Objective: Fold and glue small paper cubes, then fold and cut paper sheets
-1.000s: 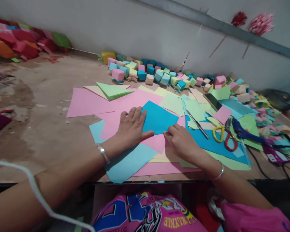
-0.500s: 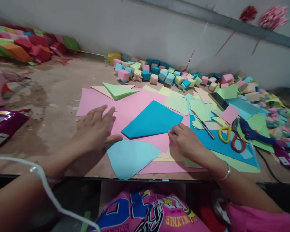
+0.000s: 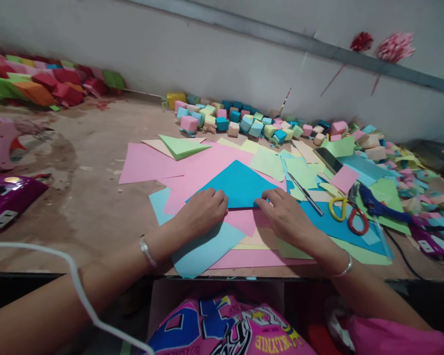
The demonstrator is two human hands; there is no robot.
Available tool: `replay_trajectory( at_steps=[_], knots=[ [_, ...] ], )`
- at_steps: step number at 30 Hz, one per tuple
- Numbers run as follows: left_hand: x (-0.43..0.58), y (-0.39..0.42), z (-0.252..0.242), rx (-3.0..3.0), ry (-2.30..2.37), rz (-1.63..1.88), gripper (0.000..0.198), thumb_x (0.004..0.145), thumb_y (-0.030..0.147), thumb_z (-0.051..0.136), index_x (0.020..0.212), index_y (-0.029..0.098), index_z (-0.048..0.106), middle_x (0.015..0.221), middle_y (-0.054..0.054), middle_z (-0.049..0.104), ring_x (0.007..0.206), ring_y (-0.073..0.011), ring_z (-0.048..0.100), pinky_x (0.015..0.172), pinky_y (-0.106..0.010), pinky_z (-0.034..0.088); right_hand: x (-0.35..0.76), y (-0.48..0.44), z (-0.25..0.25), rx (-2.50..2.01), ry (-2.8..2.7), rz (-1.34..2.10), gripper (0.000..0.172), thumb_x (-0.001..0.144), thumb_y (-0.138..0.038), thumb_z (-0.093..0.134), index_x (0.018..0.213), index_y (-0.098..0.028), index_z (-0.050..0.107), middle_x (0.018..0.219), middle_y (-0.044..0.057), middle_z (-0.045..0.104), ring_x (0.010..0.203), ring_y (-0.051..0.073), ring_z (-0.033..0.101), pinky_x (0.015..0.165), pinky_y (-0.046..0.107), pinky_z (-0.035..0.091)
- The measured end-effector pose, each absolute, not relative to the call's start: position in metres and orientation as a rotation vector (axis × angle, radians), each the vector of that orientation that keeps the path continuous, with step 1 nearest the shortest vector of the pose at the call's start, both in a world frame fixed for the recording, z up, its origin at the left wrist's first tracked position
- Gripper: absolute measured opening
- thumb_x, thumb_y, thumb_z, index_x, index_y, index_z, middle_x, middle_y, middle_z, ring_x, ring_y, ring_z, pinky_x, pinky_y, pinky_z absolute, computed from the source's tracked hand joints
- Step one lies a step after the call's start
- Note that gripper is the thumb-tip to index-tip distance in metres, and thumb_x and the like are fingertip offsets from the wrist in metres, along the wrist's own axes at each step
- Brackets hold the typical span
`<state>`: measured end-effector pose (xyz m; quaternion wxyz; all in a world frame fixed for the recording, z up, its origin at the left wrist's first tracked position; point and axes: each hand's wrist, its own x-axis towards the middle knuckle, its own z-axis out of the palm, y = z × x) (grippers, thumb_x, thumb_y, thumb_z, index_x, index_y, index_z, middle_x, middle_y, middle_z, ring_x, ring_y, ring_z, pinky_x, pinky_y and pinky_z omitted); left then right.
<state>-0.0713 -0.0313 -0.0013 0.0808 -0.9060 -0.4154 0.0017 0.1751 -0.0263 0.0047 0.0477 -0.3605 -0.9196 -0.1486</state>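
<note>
A folded blue sheet of paper [image 3: 240,185] lies on a pink sheet [image 3: 222,153], its peak pointing away from me and its folded edge towards me. My left hand [image 3: 207,209] is closed over the near edge, left of the middle, fingers curled together on the paper. At the right end of the same edge, my right hand [image 3: 281,212] grips the blue paper between thumb and fingers. Partly beneath my left hand and forearm lies a light blue sheet [image 3: 210,246]. Beyond the blue paper sits a folded green piece of paper [image 3: 181,148].
Scissors [image 3: 350,214], a pen [image 3: 307,195] and a blue glue gun [image 3: 385,207] lie on the right. Small paper cubes [image 3: 244,121] line the wall, with bigger ones [image 3: 55,81] far left. A white cable [image 3: 74,276] crosses above my left forearm.
My left hand has moved right, from beside the blue paper onto its near edge, and its fingers have closed. The blue paper now shows as a triangle. My right hand stays at its right corner.
</note>
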Motion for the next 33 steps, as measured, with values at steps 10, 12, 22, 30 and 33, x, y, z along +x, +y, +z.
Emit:
replay_trajectory(
  at_steps=[10,12,22,30,33],
  knots=[
    [-0.117,-0.06,-0.011,-2.754,-1.315,-0.572,0.031,0.093,0.007,0.033,0.103,0.013,0.062,0.102,-0.014,0.069,0.088,-0.0214,0.063,0.075,-0.034,0.052,0.223,-0.015,0.021,-0.846,-2.645,-0.024,0.038,0.094,-0.013,0.05,0.131,-0.021,0.055,0.128,0.013,0.062,0.119,0.026,0.055,0.094,0.043,0.048],
    [-0.123,-0.063,-0.01,-2.767,-1.323,-0.638,0.028,0.094,0.011,0.036,0.102,0.015,0.063,0.099,-0.012,0.071,0.091,-0.0222,0.063,0.079,-0.036,0.051,0.226,-0.012,0.016,-0.756,-2.613,0.163,0.031,0.096,-0.019,0.052,0.125,-0.024,0.059,0.122,0.011,0.064,0.115,0.023,0.057,0.092,0.04,0.05],
    [-0.13,-0.057,-0.011,-2.86,-1.606,-0.622,0.032,0.086,0.011,0.042,0.106,0.018,0.066,0.095,-0.009,0.071,0.087,-0.0226,0.064,0.074,-0.034,0.05,0.205,-0.004,0.015,-0.613,-2.841,0.448,0.051,0.089,-0.021,0.057,0.14,-0.02,0.049,0.128,0.013,0.061,0.111,0.024,0.052,0.093,0.041,0.046],
    [-0.133,-0.048,-0.008,-3.086,-1.398,-0.578,0.065,0.068,-0.004,0.046,0.122,0.027,0.065,0.103,-0.005,0.07,0.094,-0.0208,0.062,0.078,-0.032,0.051,0.187,0.012,0.005,-0.426,-2.955,0.406,0.061,0.086,-0.025,0.063,0.144,-0.025,0.047,0.136,0.006,0.06,0.116,0.022,0.05,0.094,0.041,0.044],
    [-0.137,-0.048,-0.008,-3.11,-1.345,-0.571,0.067,0.068,-0.004,0.047,0.123,0.029,0.065,0.102,-0.004,0.07,0.094,-0.0196,0.062,0.079,-0.03,0.051,0.181,0.008,0.002,-0.423,-2.966,0.388,0.071,0.084,-0.038,0.069,0.148,-0.024,0.041,0.137,0.007,0.059,0.128,0.024,0.043,0.099,0.043,0.043]
  ],
)
